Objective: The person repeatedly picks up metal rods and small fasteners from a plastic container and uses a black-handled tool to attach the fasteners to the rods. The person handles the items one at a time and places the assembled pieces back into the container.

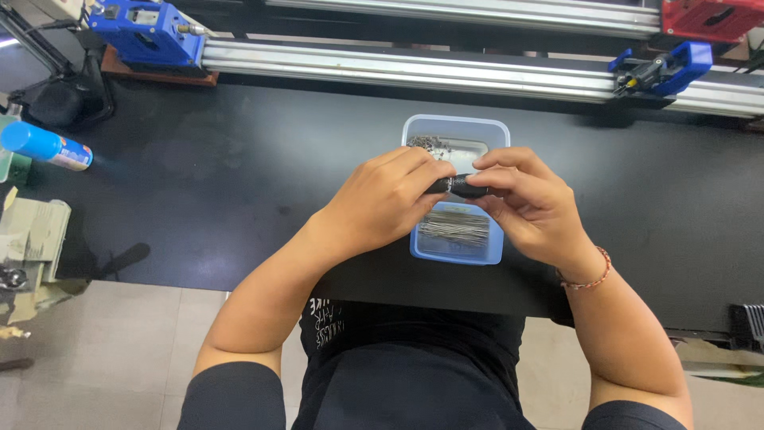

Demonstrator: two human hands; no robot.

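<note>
My left hand [386,199] and my right hand [529,203] meet over a pale blue plastic tray [458,127] on the black table. Between their fingertips they pinch a small black cylindrical part [459,187], each hand gripping one end. The tray holds a bundle of thin metal pins [455,227] at its near end and a pile of small metal pieces [430,143] at its far end. A beaded bracelet [589,279] circles my right wrist. My hands cover the tray's middle.
Two long aluminium rails [414,72] run across the back of the black table [199,183], with blue fixtures [147,32] at left and right [664,70] and a red one [712,17] at far right. A blue spray can [44,146] lies at left.
</note>
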